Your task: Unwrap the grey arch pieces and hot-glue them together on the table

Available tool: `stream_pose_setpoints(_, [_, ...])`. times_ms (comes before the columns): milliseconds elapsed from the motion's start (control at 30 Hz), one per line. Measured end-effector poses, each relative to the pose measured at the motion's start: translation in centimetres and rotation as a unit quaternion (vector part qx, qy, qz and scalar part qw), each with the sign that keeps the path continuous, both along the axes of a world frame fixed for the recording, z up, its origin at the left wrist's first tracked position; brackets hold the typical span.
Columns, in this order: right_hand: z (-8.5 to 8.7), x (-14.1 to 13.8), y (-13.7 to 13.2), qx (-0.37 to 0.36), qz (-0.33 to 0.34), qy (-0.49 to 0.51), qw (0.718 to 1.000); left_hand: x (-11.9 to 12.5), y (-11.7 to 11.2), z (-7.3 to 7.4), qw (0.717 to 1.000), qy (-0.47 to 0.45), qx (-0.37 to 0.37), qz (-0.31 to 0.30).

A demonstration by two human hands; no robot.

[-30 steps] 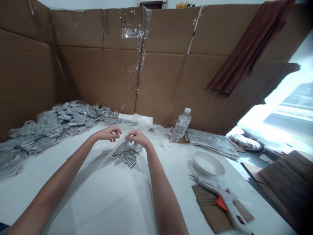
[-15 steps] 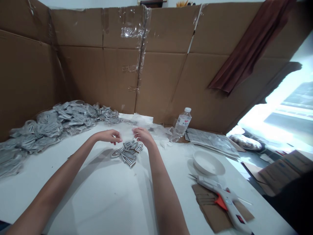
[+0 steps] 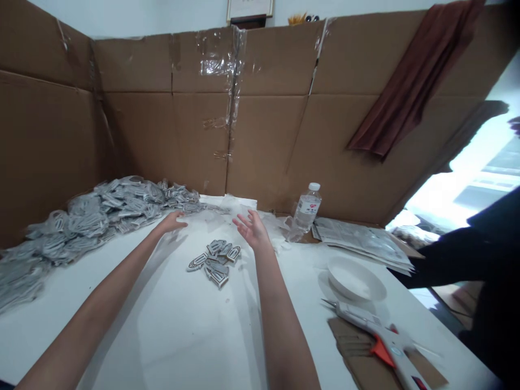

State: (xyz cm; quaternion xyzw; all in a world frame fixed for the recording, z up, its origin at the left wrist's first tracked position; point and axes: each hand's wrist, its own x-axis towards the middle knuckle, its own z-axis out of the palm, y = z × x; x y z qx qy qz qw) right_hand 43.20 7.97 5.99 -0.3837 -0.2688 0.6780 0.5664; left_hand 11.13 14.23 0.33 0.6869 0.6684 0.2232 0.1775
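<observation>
On the white table lies a small heap of flat grey-and-white pieces (image 3: pixel 217 261) with arched, window-like outlines. My left hand (image 3: pixel 172 222) is beyond the heap to the left, fingers apart and holding nothing, near the big pile of bagged pieces (image 3: pixel 125 200). Beyond the heap to the right, my right hand (image 3: pixel 252 229) is raised with its fingers spread and nothing in it. Behind that hand, thin clear plastic bags (image 3: pixel 227 208) lie by the cardboard wall; their outlines are hard to make out.
A water bottle (image 3: pixel 307 208) stands back right, beside flat plastic-wrapped sheets (image 3: pixel 361 241). Closer lie a white round dish (image 3: pixel 356 279) and a glue gun (image 3: pixel 377 330) on a cardboard piece (image 3: pixel 353 352). Cardboard walls (image 3: pixel 268 141) enclose the back. A dark-sleeved person (image 3: pixel 467 260) is at right.
My hands have moved apart from above the heap, the left going left and the right going right, and their fingers have opened. A dark sleeve has come in at the right.
</observation>
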Motion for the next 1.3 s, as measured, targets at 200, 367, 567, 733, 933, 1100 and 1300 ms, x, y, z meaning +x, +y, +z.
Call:
stream_pose_setpoints(200, [0.0,1.1,0.4,-0.015,-0.021,0.034,0.999,0.2,5.9,-0.8,0.995,0.072,0.036,0.063])
stream_pose_setpoints(367, [-0.3,1.9,0.7,-0.024,-0.029,0.043,0.998,1.6,9.1,-1.3,0.993,0.107,0.029,0.047])
stream_pose_setpoints(567, [-0.7,2.3,1.1,-0.039,-0.039,0.043,0.998,3.1,11.3,-1.4,0.987,0.140,0.027,0.068])
stream_pose_setpoints(733, [-0.7,2.8,1.1,-0.044,-0.048,0.039,0.997,3.4,12.1,-1.5,0.985,0.159,0.020,0.069])
stream_pose_setpoints(933, [-0.5,2.7,0.9,-0.039,-0.044,0.029,0.998,2.7,11.5,-1.4,0.985,0.165,0.019,0.048])
stream_pose_setpoints(1100, [-0.2,2.3,0.6,-0.030,-0.033,0.017,0.999,2.0,8.9,-1.2,0.987,0.160,0.024,0.016])
stream_pose_setpoints(1300, [0.1,1.4,0.5,-0.014,-0.007,-0.019,1.000,0.5,2.9,-0.9,0.990,0.136,0.023,-0.034])
